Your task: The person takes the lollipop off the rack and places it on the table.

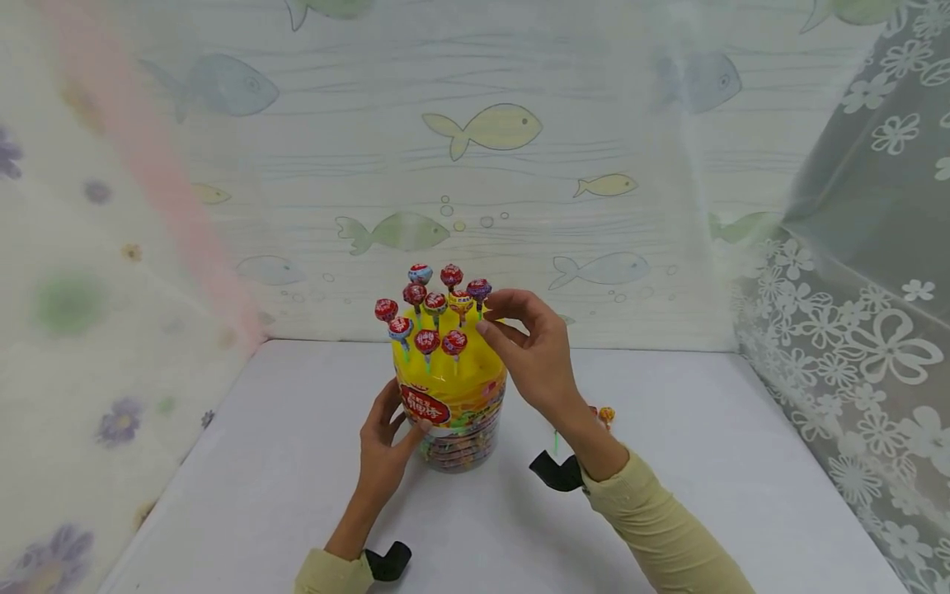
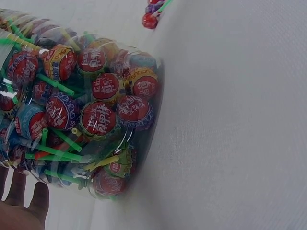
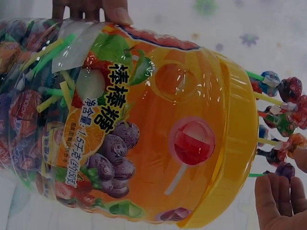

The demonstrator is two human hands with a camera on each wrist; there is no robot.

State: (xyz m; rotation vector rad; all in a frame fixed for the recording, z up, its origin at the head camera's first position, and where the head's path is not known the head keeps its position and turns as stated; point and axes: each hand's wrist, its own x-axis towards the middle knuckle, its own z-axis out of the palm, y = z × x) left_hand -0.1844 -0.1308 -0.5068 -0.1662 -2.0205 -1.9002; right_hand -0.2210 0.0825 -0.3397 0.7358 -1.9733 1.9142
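A large jar [image 1: 449, 404] with a yellow upper part and a clear lower part packed with wrapped lollipops stands on the white table. Several lollipops [image 1: 426, 341] poke upright out of its yellow lid [image 3: 240, 124]. My left hand [image 1: 386, 445] holds the jar's left side, thumb at the front and fingers bent round behind. At the lid's right edge, my right hand [image 1: 534, 351] has its thumb and index finger beside a purple-wrapped lollipop [image 1: 478, 289], which stands on a green stick. A gap shows between those fingertips; whether they touch the stick is hard to see.
Loose lollipops [image 1: 607, 415] lie on the white table [image 1: 282, 462] to the right of the jar, partly behind my right forearm. A fish-patterned curtain [image 1: 482, 190] hangs behind the table. Flowered fabric [image 1: 883, 363] borders the right side.
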